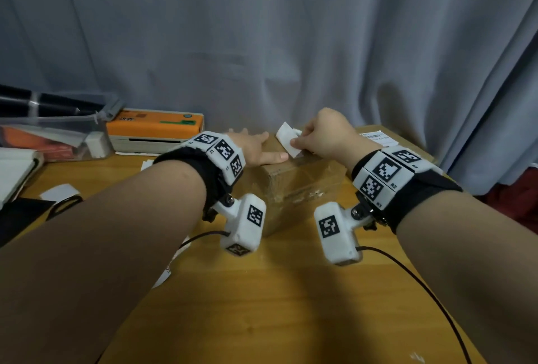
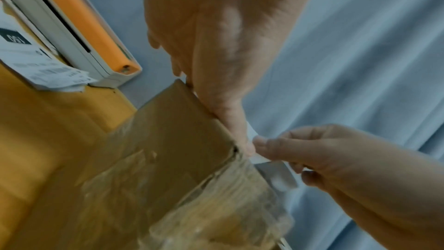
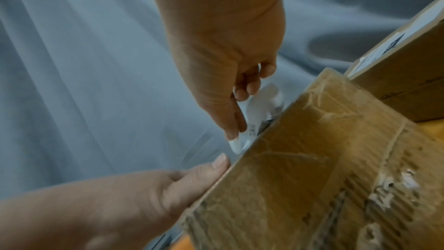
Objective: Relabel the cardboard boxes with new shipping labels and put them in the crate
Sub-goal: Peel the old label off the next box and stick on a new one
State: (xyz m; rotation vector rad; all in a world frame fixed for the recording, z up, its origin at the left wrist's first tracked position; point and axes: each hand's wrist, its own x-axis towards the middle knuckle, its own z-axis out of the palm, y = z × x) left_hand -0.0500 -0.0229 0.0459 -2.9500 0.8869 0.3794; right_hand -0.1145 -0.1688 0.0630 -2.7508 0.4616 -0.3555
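A taped cardboard box (image 1: 294, 186) stands on the wooden table (image 1: 262, 305) in front of me. My left hand (image 1: 253, 147) lies flat on the box's top with straight fingers and presses it down. My right hand (image 1: 297, 144) pinches a white label (image 1: 286, 138) between thumb and fingers; the label curls up off the box's top. In the left wrist view the label (image 2: 281, 176) bends away from the box (image 2: 168, 149) at its corner. In the right wrist view the label (image 3: 261, 105) shows printed marks, with the box (image 3: 312, 178) below it.
A second cardboard box (image 1: 375, 136) with a printed label stands behind my right hand. An orange and white label printer (image 1: 154, 128) sits at the back left, next to a clear plastic bin (image 1: 58, 131). Loose white papers (image 1: 58, 192) lie on the table's left. A grey curtain hangs behind.
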